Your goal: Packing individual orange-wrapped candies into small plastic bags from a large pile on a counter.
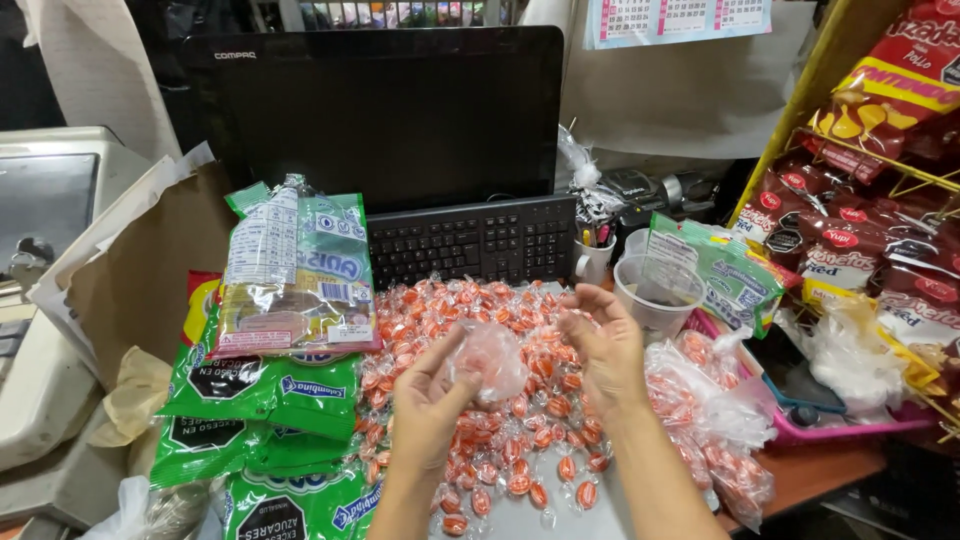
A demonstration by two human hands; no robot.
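A heap of orange wrapped candies [480, 330] covers the desk in front of a black keyboard [470, 240]. My left hand [425, 405] holds a small clear plastic bag [488, 360] with some candies in it, just above the heap. My right hand [600, 345] hovers beside the bag with its fingers apart, touching or nearly touching the bag's edge. Small filled bags of candies [710, 400] lie to the right of my right forearm.
Green candy packets [265, 400] are stacked at the left, with an emptied one [295, 270] on top. A clear plastic cup [655, 295] and a pink tray [850, 425] sit at the right. A dark monitor [385, 110] stands behind; a snack rack [880, 170] is at right.
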